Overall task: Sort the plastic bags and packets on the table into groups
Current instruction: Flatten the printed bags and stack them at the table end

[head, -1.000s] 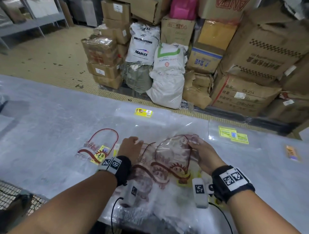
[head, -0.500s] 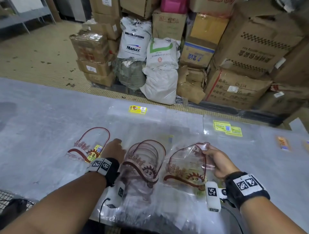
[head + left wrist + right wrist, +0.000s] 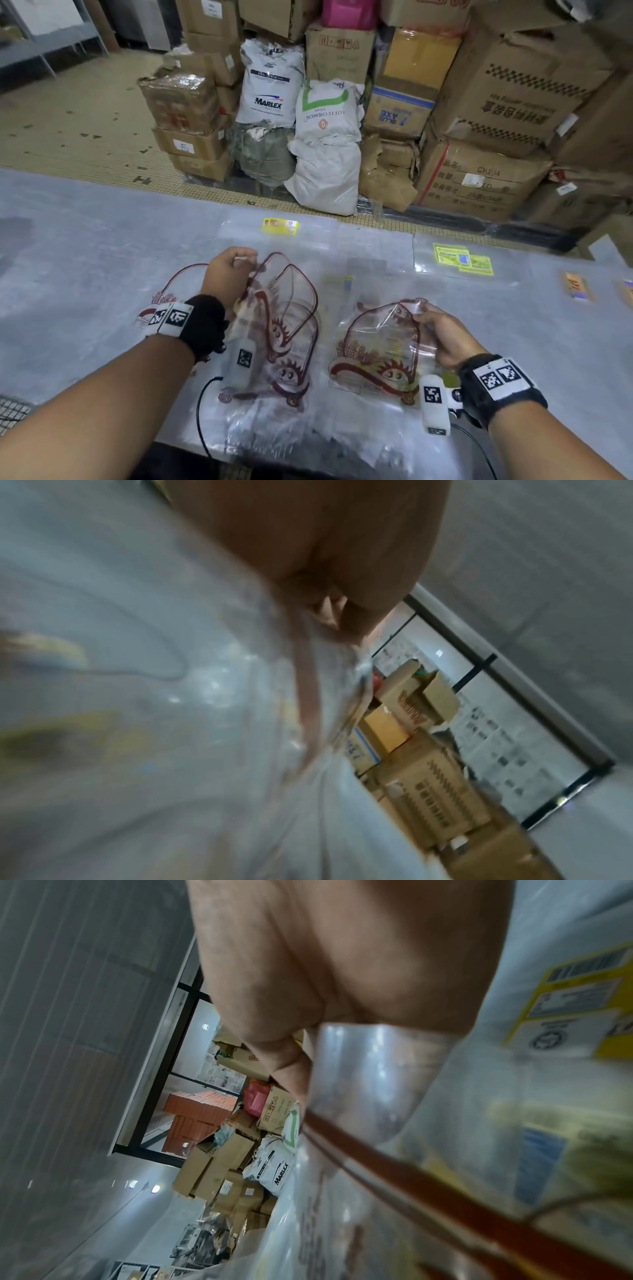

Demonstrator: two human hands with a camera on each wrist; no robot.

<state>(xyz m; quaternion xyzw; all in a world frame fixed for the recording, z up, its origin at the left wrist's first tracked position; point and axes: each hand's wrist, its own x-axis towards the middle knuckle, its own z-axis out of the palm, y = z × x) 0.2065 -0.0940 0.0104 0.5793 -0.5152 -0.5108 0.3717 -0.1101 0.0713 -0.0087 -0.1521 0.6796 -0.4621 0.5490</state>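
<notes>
So both hands are busy with those clear printed bags on the grey table [image 3: 85, 246]. Left hand [image 3: 227, 274] has its fingers curled, pinching the top edge of a bunch of bags [image 3: 284, 329] with the dark red arch print; that bunch trails from the pinch back toward the person, lying in a loose heap on the table. Just outboard of that hand, another printed bag [image 3: 178, 281] lies flat, partly hidden under the wrist. Right hand [image 3: 442, 337] pinches one single bag [image 3: 376, 349] by its upper corner, thumb on top and fingers tucked under the plastic, the rest spread flat toward the left bunch without touching it. Past both grips sit flat clear packets with yellow labels [image 3: 462, 259], with cardboard boxes [image 3: 513, 102] stacked behind the table.
</notes>
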